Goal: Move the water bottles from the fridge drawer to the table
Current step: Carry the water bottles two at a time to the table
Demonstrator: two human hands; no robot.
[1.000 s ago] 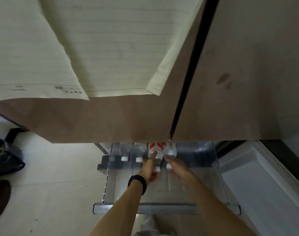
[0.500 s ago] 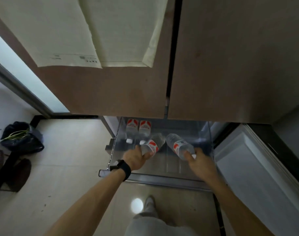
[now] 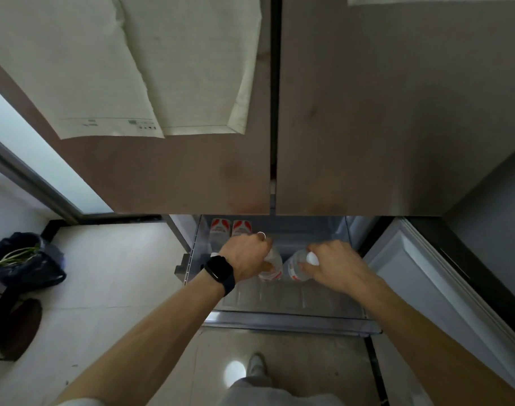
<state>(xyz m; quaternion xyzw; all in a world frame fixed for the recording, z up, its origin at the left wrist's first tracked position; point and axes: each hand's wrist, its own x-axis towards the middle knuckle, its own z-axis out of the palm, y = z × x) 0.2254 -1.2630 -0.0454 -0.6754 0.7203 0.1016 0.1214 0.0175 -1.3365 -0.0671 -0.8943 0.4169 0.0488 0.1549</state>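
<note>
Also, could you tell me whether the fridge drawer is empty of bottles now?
No, two red-labelled bottles sit at the back left of the drawer, beyond the left hand.

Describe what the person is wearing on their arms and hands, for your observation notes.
The left wrist carries a black watch with a rectangular face and dark strap. The left hand has a thin silvery ring. The right hand shows neither. Both forearms are uncovered; a pale sleeve edge shows by the left upper arm.
</note>
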